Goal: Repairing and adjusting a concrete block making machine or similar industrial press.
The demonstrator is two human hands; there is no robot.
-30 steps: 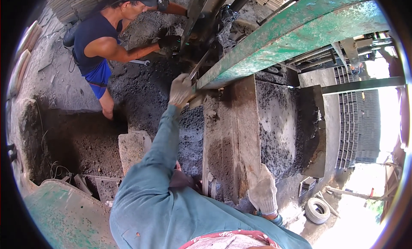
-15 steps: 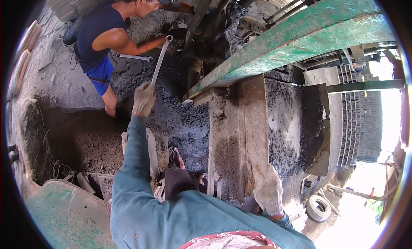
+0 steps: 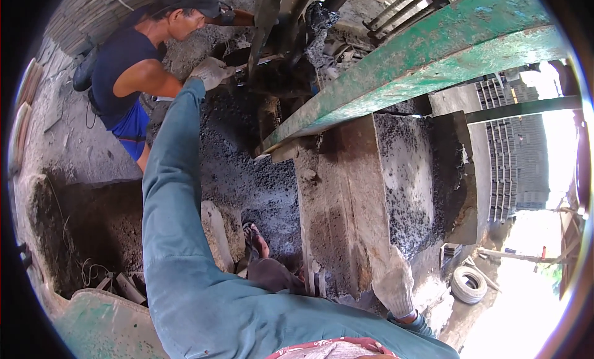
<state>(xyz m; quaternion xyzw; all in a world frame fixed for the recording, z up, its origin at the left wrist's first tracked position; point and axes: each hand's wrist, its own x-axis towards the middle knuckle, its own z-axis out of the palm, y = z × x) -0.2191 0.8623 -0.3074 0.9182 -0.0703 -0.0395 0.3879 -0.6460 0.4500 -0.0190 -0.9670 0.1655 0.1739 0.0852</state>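
Observation:
My left hand [image 3: 212, 73], in a pale knit glove, reaches forward to the far left of the machine. It is closed on a metal wrench [image 3: 249, 63], whose far end runs in among dark machine parts and is hidden there. Beside it, a co-worker in a dark sleeveless top [image 3: 133, 74] bends toward the same parts, one arm stretched behind an upright bar. My right hand [image 3: 394, 283], also gloved, lies with fingers extended along the edge of a worn brown plate [image 3: 343, 204].
A thick green beam [image 3: 408, 68] slants across the upper right. Dark gritty material [image 3: 247, 167] covers the floor below the machine. Stone blocks [image 3: 216, 235] stand by my foot. Stacked grey blocks [image 3: 526, 148] and a tire [image 3: 468, 285] are at the right.
My left hand has moved up and forward with the wrench, which has swung from upright to nearly level against the machine. A second wrench near the co-worker is now mostly covered by my arm.

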